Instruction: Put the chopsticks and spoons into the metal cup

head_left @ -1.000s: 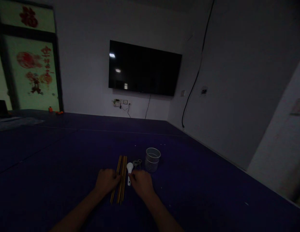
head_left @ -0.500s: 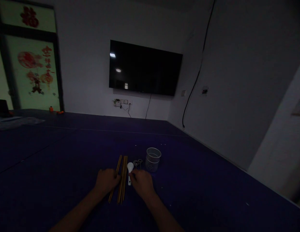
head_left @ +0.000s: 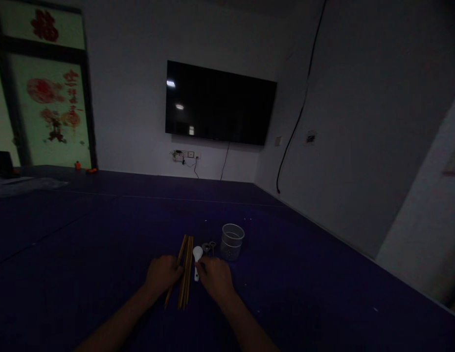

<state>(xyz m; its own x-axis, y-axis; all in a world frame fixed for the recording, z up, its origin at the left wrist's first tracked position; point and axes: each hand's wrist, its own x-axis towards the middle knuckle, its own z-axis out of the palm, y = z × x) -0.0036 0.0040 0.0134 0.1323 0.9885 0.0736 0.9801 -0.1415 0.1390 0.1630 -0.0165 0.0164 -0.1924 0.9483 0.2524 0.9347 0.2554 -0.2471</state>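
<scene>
My left hand [head_left: 162,274] is closed on a slanted wooden chopstick [head_left: 181,248]; whether a second one lies under it I cannot tell. Right of it, a narrow bundle of several chopsticks [head_left: 187,281] lies lengthwise on the dark blue surface, by my left fingertips. A white soup spoon [head_left: 197,252] lies beside the bundle, bowl pointing away. The fingers of my right hand [head_left: 217,277] are pinched at its handle, hiding part of it. Just beyond are two small metal utensils with round heads [head_left: 206,247], partly behind my right hand. A grey metal utensil holder [head_left: 232,243] stands upright to their right.
The blue surface [head_left: 102,234] reaches back to a wall with a black television [head_left: 220,102]. A dark cable [head_left: 295,127] hangs at the right wall. Clear plastic sheeting [head_left: 27,186] and small orange objects [head_left: 78,165] lie at the far left.
The slanted chopstick's far end has shifted slightly right, closer to the bundle, with my left hand. My right hand, the spoon and the holder have stayed in place.
</scene>
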